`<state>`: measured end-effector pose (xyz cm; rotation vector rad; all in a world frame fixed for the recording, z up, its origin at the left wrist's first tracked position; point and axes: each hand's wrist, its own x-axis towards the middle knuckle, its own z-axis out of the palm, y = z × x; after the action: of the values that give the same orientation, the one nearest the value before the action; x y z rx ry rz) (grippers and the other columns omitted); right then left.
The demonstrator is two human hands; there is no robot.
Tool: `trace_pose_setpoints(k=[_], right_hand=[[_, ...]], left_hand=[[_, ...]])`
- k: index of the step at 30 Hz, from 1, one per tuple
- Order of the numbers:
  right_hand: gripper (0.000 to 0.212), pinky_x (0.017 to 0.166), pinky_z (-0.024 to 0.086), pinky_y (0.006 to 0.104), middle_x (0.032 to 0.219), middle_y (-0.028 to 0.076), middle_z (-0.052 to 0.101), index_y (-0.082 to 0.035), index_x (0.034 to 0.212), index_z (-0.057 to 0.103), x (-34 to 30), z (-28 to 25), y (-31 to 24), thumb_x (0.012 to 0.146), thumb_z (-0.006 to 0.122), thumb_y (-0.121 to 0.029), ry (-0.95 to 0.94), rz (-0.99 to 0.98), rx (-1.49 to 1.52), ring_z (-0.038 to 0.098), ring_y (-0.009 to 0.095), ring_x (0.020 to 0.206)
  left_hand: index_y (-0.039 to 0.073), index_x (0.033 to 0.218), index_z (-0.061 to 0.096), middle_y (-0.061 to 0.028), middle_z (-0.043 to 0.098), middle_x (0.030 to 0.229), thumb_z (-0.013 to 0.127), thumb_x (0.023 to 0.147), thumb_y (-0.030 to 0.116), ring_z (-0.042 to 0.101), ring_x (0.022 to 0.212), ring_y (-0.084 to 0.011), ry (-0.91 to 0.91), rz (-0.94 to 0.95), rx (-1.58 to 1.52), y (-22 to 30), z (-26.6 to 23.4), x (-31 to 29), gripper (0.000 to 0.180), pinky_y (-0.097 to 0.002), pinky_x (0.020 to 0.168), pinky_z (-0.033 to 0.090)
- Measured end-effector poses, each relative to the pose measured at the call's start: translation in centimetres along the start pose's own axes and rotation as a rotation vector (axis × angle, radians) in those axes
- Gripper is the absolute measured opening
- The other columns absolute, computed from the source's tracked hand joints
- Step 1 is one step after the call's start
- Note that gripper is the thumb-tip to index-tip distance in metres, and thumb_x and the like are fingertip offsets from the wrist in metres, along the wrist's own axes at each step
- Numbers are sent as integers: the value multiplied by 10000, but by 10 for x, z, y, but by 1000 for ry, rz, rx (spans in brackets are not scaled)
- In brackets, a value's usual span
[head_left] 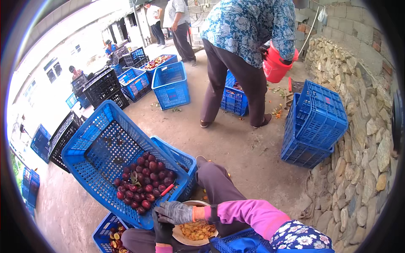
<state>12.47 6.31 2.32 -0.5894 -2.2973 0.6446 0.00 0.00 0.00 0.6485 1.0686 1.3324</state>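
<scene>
My right hand (175, 212), in a grey knit glove with an orange cuff, lies over my left hand (163, 230), in a black glove. The two touch, fingers bent; anything between them is hidden. Just right of them, a pale basin (198, 203) of yellow-orange fruit pieces (197, 230) rests at my lap. Against my hands leans the near corner of a tilted blue crate (93, 175). Dark red plums (145, 180) with a few leaves are heaped in its near end. Beside the plums lies a slim red stick-like thing (167, 189).
Under the tilted crate stands another blue crate (173, 155). Halved fruit fills a crate (101, 234) at lower left. Ahead, a person (249, 33) bends with a red bucket (276, 65). Stacked blue crates (314, 122) stand by the stone wall (363, 139); black crates (103, 86) stand left.
</scene>
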Motion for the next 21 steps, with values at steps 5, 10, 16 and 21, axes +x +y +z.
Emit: trace_pose_setpoints(k=[5, 10, 16, 21], right_hand=[[322, 622, 433, 438, 749, 170, 537, -36, 949, 522, -33, 2, -15, 835, 500, -336, -104, 125, -4, 557, 349, 697], [271, 624, 481, 403, 936, 167, 579, -124, 1041, 523, -37, 26, -3, 887, 348, -263, -16, 168, -222, 586, 319, 816], [347, 717, 460, 439, 970, 239, 560, -21, 1129, 451, -60, 38, 13, 909, 326, -258, -136, 264, -222, 573, 379, 839], [367, 705, 476, 408, 1113, 210, 502, -56, 1208, 441, -59, 36, 10, 872, 385, -191, -23, 230, -36, 599, 346, 780]], left_hand=[[121, 1004, 526, -3, 566, 742, 277, 892, 545, 540, 566, -113, 22, -172, -4, -5, 13, -21, 504, -229, 393, 397], [89, 936, 542, -19, 550, 701, 309, 891, 517, 522, 551, -119, 245, -34, -9, -16, 35, -17, 489, -249, 404, 390], [85, 914, 539, -20, 542, 717, 337, 893, 472, 508, 575, -117, 398, 100, -30, -37, 36, -5, 437, -253, 435, 385], [82, 896, 536, -20, 536, 731, 360, 895, 434, 496, 595, -115, 410, 113, -37, -42, 31, -4, 394, -256, 461, 381]])
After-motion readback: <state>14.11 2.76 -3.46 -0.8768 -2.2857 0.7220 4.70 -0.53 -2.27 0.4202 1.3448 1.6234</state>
